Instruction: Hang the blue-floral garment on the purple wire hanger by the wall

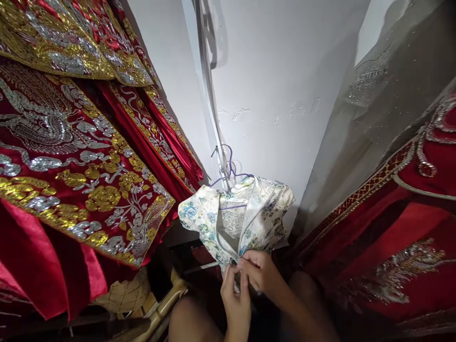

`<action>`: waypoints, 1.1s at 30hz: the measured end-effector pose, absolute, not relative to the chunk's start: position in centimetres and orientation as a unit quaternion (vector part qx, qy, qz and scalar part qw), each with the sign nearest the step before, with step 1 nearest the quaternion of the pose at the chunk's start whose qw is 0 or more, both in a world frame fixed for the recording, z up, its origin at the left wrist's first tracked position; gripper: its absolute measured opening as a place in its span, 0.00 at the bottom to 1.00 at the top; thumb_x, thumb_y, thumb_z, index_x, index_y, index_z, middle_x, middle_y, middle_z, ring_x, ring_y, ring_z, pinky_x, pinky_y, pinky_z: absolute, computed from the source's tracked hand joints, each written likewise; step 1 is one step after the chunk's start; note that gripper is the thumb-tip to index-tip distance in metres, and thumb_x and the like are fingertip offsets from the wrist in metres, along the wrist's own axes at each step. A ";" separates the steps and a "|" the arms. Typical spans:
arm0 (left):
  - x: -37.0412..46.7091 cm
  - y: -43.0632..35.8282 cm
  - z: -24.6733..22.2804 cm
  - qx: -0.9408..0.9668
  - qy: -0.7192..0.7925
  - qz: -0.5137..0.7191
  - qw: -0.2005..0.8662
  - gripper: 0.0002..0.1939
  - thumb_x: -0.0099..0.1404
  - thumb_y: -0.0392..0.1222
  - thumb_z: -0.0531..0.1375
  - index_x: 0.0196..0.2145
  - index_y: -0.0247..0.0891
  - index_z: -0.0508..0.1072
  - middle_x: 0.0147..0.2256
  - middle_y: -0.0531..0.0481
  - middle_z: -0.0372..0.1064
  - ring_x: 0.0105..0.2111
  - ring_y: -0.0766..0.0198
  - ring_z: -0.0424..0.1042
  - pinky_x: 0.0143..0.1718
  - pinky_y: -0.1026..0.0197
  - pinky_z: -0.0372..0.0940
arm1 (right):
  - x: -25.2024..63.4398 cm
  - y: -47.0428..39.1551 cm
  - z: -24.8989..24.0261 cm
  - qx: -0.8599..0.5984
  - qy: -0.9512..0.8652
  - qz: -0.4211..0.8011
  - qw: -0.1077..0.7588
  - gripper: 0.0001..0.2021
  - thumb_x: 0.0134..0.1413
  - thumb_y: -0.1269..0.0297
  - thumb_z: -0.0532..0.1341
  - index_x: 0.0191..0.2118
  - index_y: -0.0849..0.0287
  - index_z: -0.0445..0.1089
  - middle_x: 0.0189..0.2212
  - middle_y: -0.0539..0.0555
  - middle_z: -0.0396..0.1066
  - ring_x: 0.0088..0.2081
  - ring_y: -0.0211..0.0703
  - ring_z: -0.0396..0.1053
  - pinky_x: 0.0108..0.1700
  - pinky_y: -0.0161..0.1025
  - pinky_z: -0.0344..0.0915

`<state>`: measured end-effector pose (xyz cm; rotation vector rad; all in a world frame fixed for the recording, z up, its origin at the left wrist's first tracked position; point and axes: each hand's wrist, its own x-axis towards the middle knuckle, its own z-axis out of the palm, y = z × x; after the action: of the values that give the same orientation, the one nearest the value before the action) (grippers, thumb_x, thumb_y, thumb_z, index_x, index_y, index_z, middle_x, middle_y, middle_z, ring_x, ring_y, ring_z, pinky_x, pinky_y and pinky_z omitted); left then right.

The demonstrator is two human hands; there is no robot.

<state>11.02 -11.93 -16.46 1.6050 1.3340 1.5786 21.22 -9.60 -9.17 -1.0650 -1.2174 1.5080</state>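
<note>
A white floral garment (265,209) with blue and green flowers hangs on a thin purple hanger (231,166) at the lower middle. The hanger's hook is at a pale upright metal bar (208,90). My left hand (235,294) pinches the garment's front edge below its V-shaped neckline. Just right of it and slightly higher, my right hand (261,270) pinches the neighbouring edge, the fingertips of both hands nearly touching. What lies between the fingertips is too small to tell.
Red clothing with gold and silver embroidery (103,197) hangs on the left. More red embroidered clothing (388,251) is on the right. A pale wall (270,80) stands behind. A woven basket (128,292) and bamboo-like frame (166,304) are at lower left, beside my knees.
</note>
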 end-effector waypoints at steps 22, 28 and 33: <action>8.8 -4.2 -0.6 0.707 0.380 0.587 0.107 0.11 0.71 0.39 0.56 0.50 0.41 0.72 0.38 0.48 0.72 0.39 0.62 0.71 0.43 0.60 0.64 | 22.8 -5.3 2.9 -0.394 -0.567 0.451 0.565 0.09 0.58 0.61 0.58 0.27 0.57 0.67 0.15 0.44 0.67 0.15 0.32 0.54 0.20 0.32 0.51; 9.2 -4.4 2.4 0.678 0.392 0.621 -0.013 0.09 0.71 0.41 0.56 0.35 0.37 0.73 0.31 0.50 0.70 0.34 0.62 0.68 0.42 0.59 0.61 | 23.1 -3.3 -0.4 -0.443 -0.624 0.363 0.531 0.13 0.58 0.59 0.59 0.23 0.56 0.64 0.17 0.47 0.66 0.19 0.36 0.60 0.24 0.35 0.55; 4.3 -2.6 0.4 0.453 0.451 0.767 0.052 0.11 0.68 0.47 0.59 0.34 0.35 0.72 0.31 0.52 0.66 0.33 0.66 0.65 0.38 0.63 0.61 | 22.9 -4.1 -5.3 -0.442 -0.616 0.443 0.478 0.13 0.58 0.58 0.57 0.24 0.56 0.65 0.16 0.47 0.66 0.19 0.37 0.59 0.24 0.36 0.54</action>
<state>4.30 -2.64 0.37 1.3767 1.3719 2.3342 22.91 -4.06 -5.26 -1.0804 -1.5041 1.0823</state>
